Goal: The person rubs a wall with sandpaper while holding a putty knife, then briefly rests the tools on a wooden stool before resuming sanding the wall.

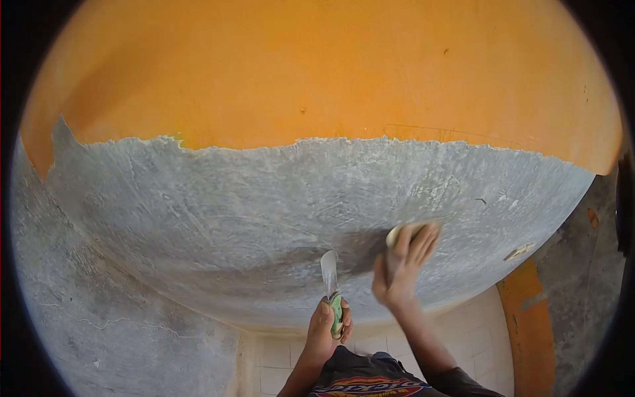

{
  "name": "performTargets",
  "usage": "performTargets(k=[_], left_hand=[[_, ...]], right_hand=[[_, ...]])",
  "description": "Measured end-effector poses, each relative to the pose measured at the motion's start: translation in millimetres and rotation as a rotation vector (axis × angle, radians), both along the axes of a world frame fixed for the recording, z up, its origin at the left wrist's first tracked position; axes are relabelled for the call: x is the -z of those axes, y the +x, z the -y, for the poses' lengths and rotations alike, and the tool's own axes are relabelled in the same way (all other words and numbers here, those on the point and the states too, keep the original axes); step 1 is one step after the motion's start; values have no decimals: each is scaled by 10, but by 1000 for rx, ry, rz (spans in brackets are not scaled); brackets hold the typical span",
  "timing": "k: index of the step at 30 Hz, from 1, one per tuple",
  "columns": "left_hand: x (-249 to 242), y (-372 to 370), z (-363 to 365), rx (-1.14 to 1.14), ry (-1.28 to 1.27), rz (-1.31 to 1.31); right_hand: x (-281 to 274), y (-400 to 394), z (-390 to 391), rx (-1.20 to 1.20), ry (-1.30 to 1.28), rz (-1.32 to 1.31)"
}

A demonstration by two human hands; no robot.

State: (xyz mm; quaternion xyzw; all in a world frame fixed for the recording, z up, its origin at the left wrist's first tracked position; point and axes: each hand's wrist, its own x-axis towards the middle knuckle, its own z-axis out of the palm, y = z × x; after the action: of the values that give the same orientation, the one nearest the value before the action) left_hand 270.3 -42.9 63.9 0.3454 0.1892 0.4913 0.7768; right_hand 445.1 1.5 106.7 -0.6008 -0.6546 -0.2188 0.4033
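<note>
My left hand [320,325] is low in the middle of the head view, its fingers closed around the green handle of a scraper [329,272]. The scraper's metal blade points upward, with its rounded end in front of the grey wall. To the right, my right hand [403,268] presses a pale sanding pad [393,235] against the bare grey wall [264,192]. Its fingers lie over the pad and hide most of it; the hand is slightly blurred. Dark patches show on the wall around both hands.
Orange paint [304,73] covers the upper wall, ending in a ragged edge. A cracked grey wall [112,331] meets it at the left. Pale floor tiles [274,354] lie below. An orange strip [529,324] runs down the right side.
</note>
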Motion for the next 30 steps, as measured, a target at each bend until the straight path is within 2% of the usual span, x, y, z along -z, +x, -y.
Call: performTargets(k=[2,3,5,7,8,9,11,12,14,17,19,21,22,25,26,29,30], left_hand=[[-4,37,-7,5,4,15],[-7,54,5,5,-7,16],[2,52,15,4,-21,17],[12,80,1,1,-50,7],[5,97,4,0,-50,11],[-12,105,6,-3,-43,17],[-28,130,-46,-11,-25,23],[-8,133,-30,-11,-44,38],[11,151,14,-19,-69,41],[62,156,17,23,-121,104],[1,184,27,25,-124,121],[-42,222,31,28,-120,144],[-42,234,44,-8,-115,112],[32,254,76,-56,-132,90],[53,260,82,-58,-147,101],[-37,288,98,-36,-139,135],[-40,287,100,-34,-143,135]], right_hand=[[-306,96,-34,-29,146,-116],[-237,77,-34,-30,138,-120],[69,-2,-54,-1,38,-77],[747,-143,-50,19,-114,-38],[926,-207,28,-38,-295,36],[984,-256,40,-67,-236,102],[995,-240,-7,-60,-105,-45],[767,-205,1,-61,-110,-50],[255,-56,-71,-9,43,-19],[109,-24,-116,-19,104,7],[571,-127,-73,-24,26,-12],[1045,-249,-42,-54,-216,18],[1166,-211,-57,-66,-158,61],[355,-162,-1,-84,-47,99],[298,-124,-78,-71,56,-110],[461,-76,-171,-22,100,-44],[749,-81,-140,3,-43,4]])
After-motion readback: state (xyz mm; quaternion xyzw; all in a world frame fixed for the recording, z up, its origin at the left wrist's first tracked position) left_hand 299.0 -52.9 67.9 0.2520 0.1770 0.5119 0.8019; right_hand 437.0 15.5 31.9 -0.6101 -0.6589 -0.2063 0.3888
